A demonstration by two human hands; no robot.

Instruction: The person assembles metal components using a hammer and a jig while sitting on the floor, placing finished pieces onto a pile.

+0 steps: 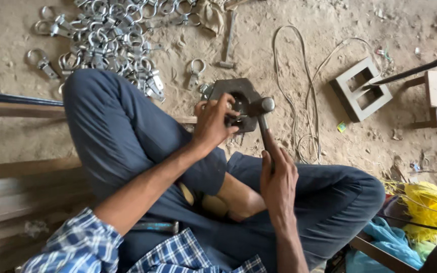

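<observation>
Left hand (212,121) pinches 1 small metal piece on the steel block (238,101), on the dirt floor between the knees. Right hand (278,177) closed around the hammer (265,119), head over the piece. Big pile of clamps (112,40) beyond the left knee; finished or not, can't tell.

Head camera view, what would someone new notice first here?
At centre, the right hand grips a hammer whose head rests on a dark metal block, where the left hand steadies a small part. Behind the raised knee, upper left, lies a heap of shiny metal clamps on the sandy floor.
</observation>
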